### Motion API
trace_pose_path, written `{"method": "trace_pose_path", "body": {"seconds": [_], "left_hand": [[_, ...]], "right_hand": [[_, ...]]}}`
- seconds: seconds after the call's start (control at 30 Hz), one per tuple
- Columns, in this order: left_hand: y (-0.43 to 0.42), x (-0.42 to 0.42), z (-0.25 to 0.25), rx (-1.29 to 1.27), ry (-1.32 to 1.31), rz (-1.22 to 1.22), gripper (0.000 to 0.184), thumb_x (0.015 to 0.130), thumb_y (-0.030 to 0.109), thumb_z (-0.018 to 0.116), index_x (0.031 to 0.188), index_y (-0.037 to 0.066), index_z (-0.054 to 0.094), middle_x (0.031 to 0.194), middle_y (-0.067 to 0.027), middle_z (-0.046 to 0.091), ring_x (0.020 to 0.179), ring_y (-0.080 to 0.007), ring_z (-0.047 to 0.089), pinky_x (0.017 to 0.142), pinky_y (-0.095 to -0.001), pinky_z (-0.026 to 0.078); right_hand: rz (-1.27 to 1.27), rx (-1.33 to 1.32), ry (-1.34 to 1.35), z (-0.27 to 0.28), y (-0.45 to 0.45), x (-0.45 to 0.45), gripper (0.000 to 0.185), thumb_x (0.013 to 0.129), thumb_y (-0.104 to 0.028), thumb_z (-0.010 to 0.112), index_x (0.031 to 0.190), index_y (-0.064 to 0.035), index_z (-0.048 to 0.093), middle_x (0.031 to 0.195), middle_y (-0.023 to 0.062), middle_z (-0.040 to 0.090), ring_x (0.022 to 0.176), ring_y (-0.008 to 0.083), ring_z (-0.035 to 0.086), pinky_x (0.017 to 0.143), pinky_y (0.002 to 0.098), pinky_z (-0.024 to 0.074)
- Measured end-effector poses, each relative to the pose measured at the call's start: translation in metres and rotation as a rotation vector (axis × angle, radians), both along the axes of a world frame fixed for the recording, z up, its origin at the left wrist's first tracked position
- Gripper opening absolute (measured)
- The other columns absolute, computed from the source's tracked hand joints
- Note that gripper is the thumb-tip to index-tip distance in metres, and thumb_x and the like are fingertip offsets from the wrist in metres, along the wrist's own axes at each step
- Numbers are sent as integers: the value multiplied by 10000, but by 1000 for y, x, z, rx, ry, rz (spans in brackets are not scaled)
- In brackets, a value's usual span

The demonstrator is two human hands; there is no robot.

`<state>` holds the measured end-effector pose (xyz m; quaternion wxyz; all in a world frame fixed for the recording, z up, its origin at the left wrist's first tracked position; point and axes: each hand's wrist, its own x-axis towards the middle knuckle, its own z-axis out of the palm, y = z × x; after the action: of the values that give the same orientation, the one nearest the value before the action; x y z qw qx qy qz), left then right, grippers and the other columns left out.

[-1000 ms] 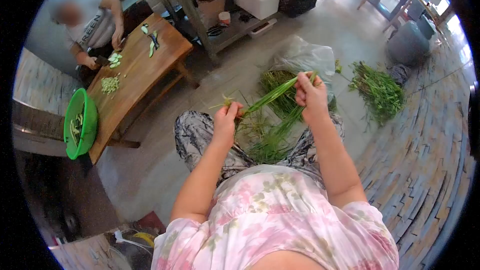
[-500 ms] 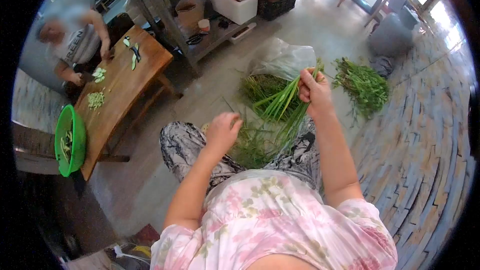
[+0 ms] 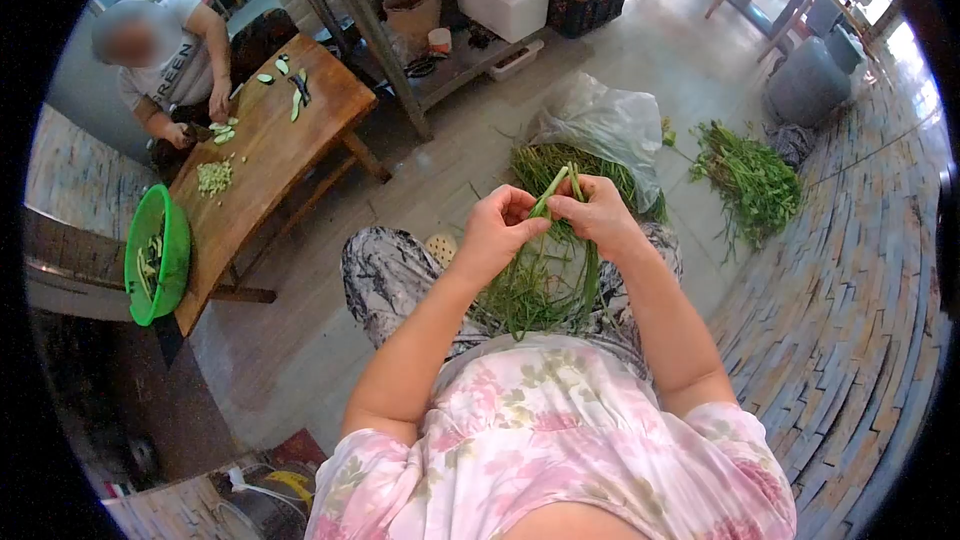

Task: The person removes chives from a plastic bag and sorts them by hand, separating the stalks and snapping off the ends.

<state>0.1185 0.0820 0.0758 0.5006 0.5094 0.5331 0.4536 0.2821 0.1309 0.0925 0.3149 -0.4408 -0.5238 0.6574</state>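
My left hand (image 3: 500, 230) is closed on long green stalks (image 3: 551, 190), just above my lap. Beside it, almost touching, my right hand (image 3: 598, 220) pinches the upper ends of green stalks, whose leaves hang down between my knees. Below both hands lies a loose heap of thin green leaves (image 3: 530, 298) on the floor. Behind them, a larger bunch of greens (image 3: 590, 168) sticks out of a clear plastic bag (image 3: 605, 125). A separate leafy pile (image 3: 748, 183) rests on the floor to the right.
At the left, a person (image 3: 175, 65) cuts pale vegetables on a wooden bench (image 3: 275, 145), with a green basin (image 3: 177, 258) at its end. A white box (image 3: 500, 5) and black crate (image 3: 585, 5) sit behind. A grey gas cylinder (image 3: 812, 78) stands back right.
My left hand let go near the stalks' lower ends, then moved up and right and closed on them again beside my right hand. My right hand came down and inward.
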Motion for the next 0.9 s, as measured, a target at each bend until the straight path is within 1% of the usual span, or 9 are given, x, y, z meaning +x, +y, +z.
{"method": "trace_pose_path", "body": {"seconds": [0.03,0.2,0.3,0.37,0.5,0.53,0.63,0.77,0.9], "left_hand": [[0,-2,-2,1,-9,-7,226,742,65,687,924,17,561,785,0,582,705,-70,527,642,-213,434],[-2,-16,-8,-71,-44,-45,182,788,91,641,927,5,562,773,-14,584,689,-78,533,604,-226,439],[-2,-26,-17,-91,-192,43,174,829,125,603,932,-8,560,783,-46,585,691,-116,555,606,-254,468],[0,-35,-22,-175,-466,170,174,848,136,578,941,-10,557,787,-70,582,704,-154,568,639,-290,491],[5,-59,-23,-195,-901,318,167,872,146,538,954,1,552,836,-106,575,753,-216,578,728,-386,515],[7,-62,-21,-160,-954,402,151,880,138,517,945,6,550,871,-117,565,794,-229,567,768,-436,502],[15,-82,-21,-83,-1041,444,126,868,115,528,929,7,551,888,-120,554,813,-237,554,803,-454,489],[20,-107,-9,-35,-1125,568,74,858,88,540,891,24,558,831,-89,553,807,-233,555,814,-460,486],[23,-131,-9,22,-1207,648,69,839,82,559,867,20,571,823,-102,554,806,-232,554,829,-464,478]], "right_hand": [[20,-4,-33,0,0,-1,85,775,-94,628,784,-59,552,610,-30,482,435,22,341,375,186,226],[-10,-212,307,4,5,16,123,773,-104,638,839,-53,548,625,-7,500,445,39,375,379,183,255],[-78,-197,450,3,8,24,139,777,-97,641,849,-58,529,648,12,512,443,49,387,372,184,265],[-144,-159,477,3,7,28,137,777,-95,641,848,-58,530,644,13,510,442,50,386,369,184,261],[-12,-89,172,-1,4,26,114,811,-125,606,829,-17,576,679,18,556,442,44,369,385,196,245],[9,-61,84,-6,1,24,139,815,-144,602,809,-6,597,664,6,560,463,42,373,410,209,262],[44,34,-112,-19,-6,18,117,819,-116,599,864,-9,612,657,4,555,453,30,365,396,187,255],[26,56,-176,-17,-12,16,94,783,-125,628,781,-41,585,625,-5,536,460,37,370,410,199,275],[-12,44,-162,-21,-11,20,91,780,-120,621,801,-48,570,629,0,534,457,42,366,406,208,274]]}}
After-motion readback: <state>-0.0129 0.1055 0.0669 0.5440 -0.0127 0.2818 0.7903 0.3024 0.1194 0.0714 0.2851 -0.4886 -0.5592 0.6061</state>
